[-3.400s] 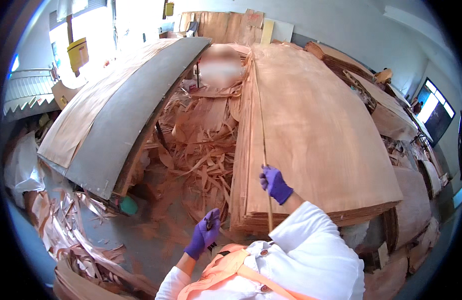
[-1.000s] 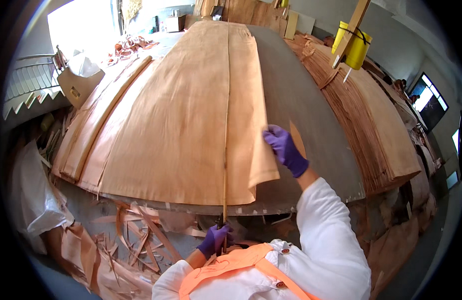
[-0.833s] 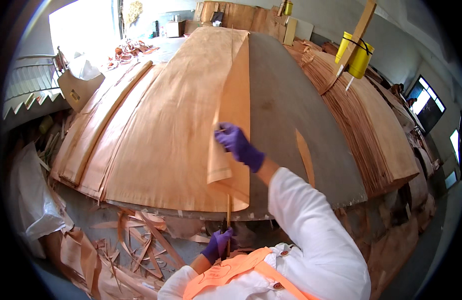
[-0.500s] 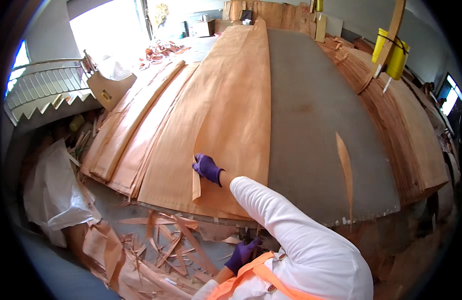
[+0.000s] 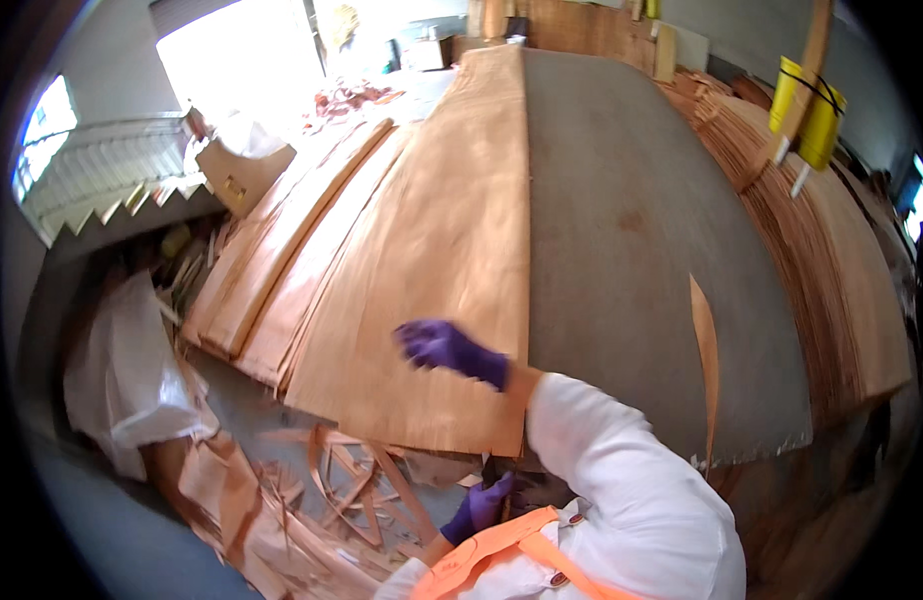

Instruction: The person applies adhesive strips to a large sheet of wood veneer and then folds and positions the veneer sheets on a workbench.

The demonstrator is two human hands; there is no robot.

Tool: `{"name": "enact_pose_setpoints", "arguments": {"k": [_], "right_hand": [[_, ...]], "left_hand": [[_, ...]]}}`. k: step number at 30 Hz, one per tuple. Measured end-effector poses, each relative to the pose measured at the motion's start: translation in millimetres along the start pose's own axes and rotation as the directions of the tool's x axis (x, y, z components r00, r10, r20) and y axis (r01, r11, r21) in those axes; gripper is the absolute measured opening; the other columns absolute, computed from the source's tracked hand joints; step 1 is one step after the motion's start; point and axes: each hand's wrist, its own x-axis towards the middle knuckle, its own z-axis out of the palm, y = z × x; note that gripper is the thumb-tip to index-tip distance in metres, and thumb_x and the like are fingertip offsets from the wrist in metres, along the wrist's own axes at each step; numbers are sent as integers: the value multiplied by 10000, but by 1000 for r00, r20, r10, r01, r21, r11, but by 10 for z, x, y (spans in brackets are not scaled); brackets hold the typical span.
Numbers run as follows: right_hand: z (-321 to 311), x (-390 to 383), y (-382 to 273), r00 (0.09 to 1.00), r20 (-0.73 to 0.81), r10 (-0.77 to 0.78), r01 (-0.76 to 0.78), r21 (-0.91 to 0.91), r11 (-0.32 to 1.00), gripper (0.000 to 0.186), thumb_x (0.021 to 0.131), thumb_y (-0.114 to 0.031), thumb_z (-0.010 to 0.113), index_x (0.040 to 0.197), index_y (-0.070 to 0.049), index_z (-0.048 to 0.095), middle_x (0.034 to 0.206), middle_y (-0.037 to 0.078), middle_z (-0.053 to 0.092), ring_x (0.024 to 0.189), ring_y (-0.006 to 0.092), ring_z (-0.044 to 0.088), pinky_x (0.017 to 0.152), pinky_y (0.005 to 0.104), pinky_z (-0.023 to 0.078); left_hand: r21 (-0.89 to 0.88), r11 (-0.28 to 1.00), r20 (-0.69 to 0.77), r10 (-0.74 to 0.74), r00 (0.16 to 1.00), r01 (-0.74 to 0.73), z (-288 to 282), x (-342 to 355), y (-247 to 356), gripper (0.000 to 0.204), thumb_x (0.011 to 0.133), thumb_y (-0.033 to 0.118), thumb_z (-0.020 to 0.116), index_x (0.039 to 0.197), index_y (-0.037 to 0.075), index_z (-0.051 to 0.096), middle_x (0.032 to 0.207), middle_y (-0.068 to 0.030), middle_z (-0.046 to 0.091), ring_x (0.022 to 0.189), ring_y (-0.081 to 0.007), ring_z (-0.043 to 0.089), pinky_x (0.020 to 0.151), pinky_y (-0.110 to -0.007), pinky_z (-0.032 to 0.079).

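Observation:
A long, light-brown sheet of wood veneer [image 5: 432, 250] lies along the middle of a grey table. Just above its near part, my right hand [image 5: 450, 352], in a purple glove, has its fingers stretched out, blurred by motion, with nothing visible in them. Below the sheet's near edge, close to my body, my left hand [image 5: 479, 505], also purple-gloved, is closed around a dark, narrow tool [image 5: 490, 468]. Only a bit of that tool shows; I cannot make out its kind.
More veneer stacks [image 5: 282, 250] lie on the left, and a tall stack [image 5: 822, 270] lines the right. A thin veneer sliver [image 5: 704, 360] rests on the grey tabletop [image 5: 622, 300]. Scraps [image 5: 372, 490] litter the floor beside a plastic sheet [image 5: 132, 390]. Yellow containers [image 5: 820, 135] hang from a post.
My right hand has let go of the veneer's turned-up edge, which now lies flat, and has moved off it to the right. My left hand stays low, closed around the tool.

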Motion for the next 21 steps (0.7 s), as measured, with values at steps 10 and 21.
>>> {"name": "enact_pose_setpoints", "arguments": {"k": [10,21], "right_hand": [[-366,-1809,360,859,-436,268,-94,381,920,361,879,-272,577,1073,28,526,931,70,590,821,154,578,737,314,481],[-54,-1687,45,724,-645,244,-40,313,949,313,860,-186,563,1122,-16,541,1045,122,619,946,251,612,808,393,513]], "left_hand": [[516,839,39,180,983,-174,360,-228,452,294,860,319,569,791,37,619,646,-24,598,602,-107,554,570,-258,444],[200,970,37,137,990,-142,-1355,-662,962,355,873,351,575,1064,51,569,816,-76,619,621,-143,604,566,-260,508]]}}
